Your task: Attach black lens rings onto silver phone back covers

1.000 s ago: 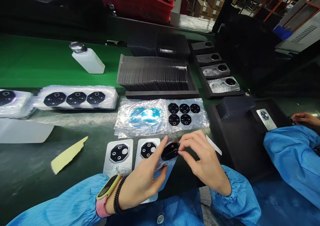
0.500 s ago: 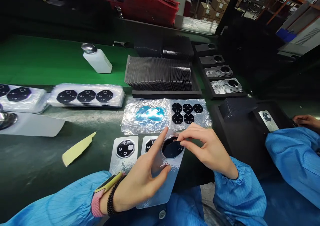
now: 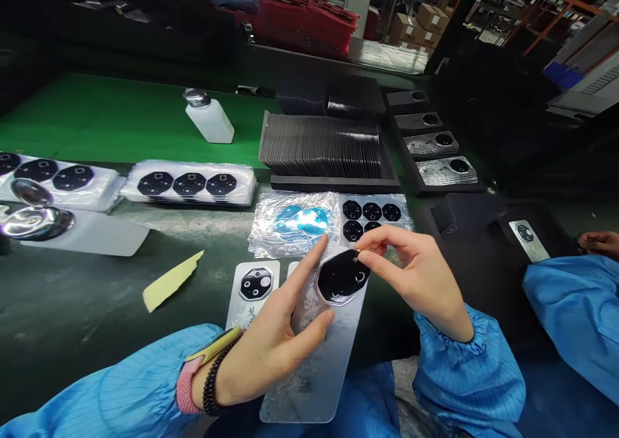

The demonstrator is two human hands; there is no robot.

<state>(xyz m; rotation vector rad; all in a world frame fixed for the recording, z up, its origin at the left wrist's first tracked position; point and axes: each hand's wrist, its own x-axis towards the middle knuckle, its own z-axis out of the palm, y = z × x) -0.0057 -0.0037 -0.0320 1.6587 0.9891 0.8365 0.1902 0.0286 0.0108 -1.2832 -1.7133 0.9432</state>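
A silvery phone back cover [image 3: 314,367] is tilted up in front of me. My left hand [image 3: 275,341] holds it from the left, with index finger and thumb spread on either side of its octagonal camera area. Thumb and fingertips of my right hand [image 3: 411,270] pinch the upper right edge of a black octagonal sticker [image 3: 342,277], which lies over that camera area. Whether its whole face touches the cover I cannot tell. Just left, another phone back cover [image 3: 254,296] with an octagonal camera area lies on the table, and a third is mostly hidden behind my left hand.
Behind the hands lie a sheet of black octagonal stickers [image 3: 372,212] and a shiny clear bag [image 3: 294,225]. A rack of dark panels [image 3: 324,144], white bottles [image 3: 210,120], sticker stacks [image 3: 188,183] and a yellow paper strip [image 3: 173,280] surround them. A co-worker's blue sleeve [image 3: 575,302] is at right.
The black sticker has swung from a slanted position to lie flatter over the camera area, still pinched by my right hand. The view has shifted slightly left.
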